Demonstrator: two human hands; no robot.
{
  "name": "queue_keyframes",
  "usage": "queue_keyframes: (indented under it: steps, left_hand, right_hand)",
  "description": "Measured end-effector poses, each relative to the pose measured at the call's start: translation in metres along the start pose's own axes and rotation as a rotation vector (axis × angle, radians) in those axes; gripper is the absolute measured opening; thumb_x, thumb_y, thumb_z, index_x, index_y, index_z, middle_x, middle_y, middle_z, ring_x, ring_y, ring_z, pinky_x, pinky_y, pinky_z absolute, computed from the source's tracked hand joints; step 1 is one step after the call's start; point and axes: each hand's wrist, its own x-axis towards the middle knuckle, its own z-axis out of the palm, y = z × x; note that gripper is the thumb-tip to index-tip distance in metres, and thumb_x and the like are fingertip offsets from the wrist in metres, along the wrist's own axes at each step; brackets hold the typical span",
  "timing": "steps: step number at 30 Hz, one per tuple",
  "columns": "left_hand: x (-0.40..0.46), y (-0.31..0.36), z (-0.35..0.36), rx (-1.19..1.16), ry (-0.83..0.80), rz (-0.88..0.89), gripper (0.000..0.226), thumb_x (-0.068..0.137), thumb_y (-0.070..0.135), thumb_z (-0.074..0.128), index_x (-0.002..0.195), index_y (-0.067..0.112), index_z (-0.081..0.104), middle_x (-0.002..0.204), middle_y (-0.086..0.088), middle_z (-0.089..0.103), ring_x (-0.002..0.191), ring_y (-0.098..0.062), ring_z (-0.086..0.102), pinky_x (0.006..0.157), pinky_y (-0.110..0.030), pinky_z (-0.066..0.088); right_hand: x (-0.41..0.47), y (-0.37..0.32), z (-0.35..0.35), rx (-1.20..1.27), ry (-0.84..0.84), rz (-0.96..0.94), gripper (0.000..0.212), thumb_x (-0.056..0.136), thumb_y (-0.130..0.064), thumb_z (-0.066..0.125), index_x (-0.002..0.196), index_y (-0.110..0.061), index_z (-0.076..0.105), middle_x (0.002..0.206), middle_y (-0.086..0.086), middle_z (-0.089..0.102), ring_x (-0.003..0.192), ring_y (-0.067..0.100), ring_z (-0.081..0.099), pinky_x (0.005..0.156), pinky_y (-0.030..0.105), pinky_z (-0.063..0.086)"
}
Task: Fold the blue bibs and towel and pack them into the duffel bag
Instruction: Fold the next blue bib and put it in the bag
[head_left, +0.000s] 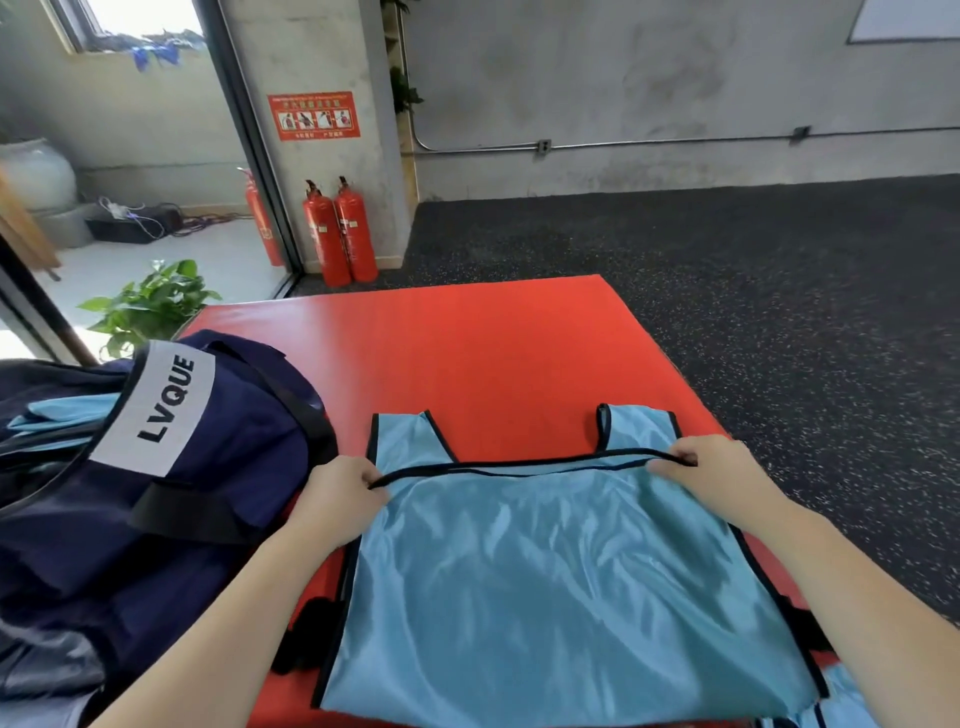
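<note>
Bag (156, 467) of navy fabric sits at the far left, its white "LVQUE" label (161, 413) facing up and pale blue cloth (57, 415) showing in its opening; its black strap (306, 410) runs down just left of the left fingers. Left hand (340, 499) has its fingers curled, pinching the black-trimmed edge of the bib (545, 587) at its left corner. The bib, light blue and shiny, lies on the red mat (493, 358) between the two hands, its long axis running away from the person, shoulder straps pointing toward the far wall. The trimmed edge stretches taut from one set of fingers to the other, doubled over the panel beneath, and the straps lie flat on the mat just beyond the fingers. Right hand (711, 473) pinches the same edge at its right corner, fingers curled, thumb hidden. Below the right forearm, at the bottom edge, more blue fabric (831, 712) peeks out.
</note>
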Motion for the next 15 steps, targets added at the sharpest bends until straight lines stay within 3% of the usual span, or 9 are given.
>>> queue_keyframes:
  steps: [4,8,12,15]
  left_hand:
    - [-0.004,0.002,-0.006,-0.044,0.018,-0.009,0.016,0.088,0.022,0.066,0.074,0.014,0.069,0.059,0.003,0.058,0.058,-0.014,0.050,0.059,-0.030,0.046]
    - [-0.004,0.008,-0.008,-0.067,0.040,-0.011,0.015,0.091,0.020,0.063,0.077,0.015,0.069,0.063,0.001,0.062,0.059,-0.014,0.052,0.053,-0.025,0.042]
    - [-0.002,0.025,-0.022,-0.316,0.161,0.037,0.013,0.092,0.027,0.067,0.079,0.027,0.068,0.073,0.003,0.069,0.070,-0.009,0.059,0.059,-0.020,0.041]
    - [0.009,0.032,-0.030,-0.428,0.303,0.037,0.010,0.092,0.029,0.068,0.083,0.025,0.070,0.077,0.000,0.071,0.081,-0.018,0.063,0.065,-0.026,0.043]
  right_hand:
    - [0.000,0.001,-0.007,0.046,0.035,-0.039,0.033,0.087,-0.044,0.074,0.068,-0.018,0.069,0.057,0.003,0.059,0.049,0.009,0.041,0.052,0.027,0.033]
    - [0.003,0.000,-0.006,0.034,0.012,-0.044,0.033,0.087,-0.045,0.074,0.069,-0.018,0.068,0.067,0.010,0.065,0.055,0.013,0.046,0.056,0.031,0.036]
    - [0.008,-0.017,-0.018,0.172,0.172,-0.101,0.021,0.090,-0.041,0.071,0.077,-0.025,0.072,0.071,-0.004,0.070,0.072,0.019,0.064,0.068,0.035,0.049]
    - [0.020,-0.028,-0.022,0.257,0.270,-0.091,0.018,0.092,-0.042,0.070,0.083,-0.026,0.073,0.077,-0.008,0.073,0.078,0.016,0.067,0.070,0.035,0.050]
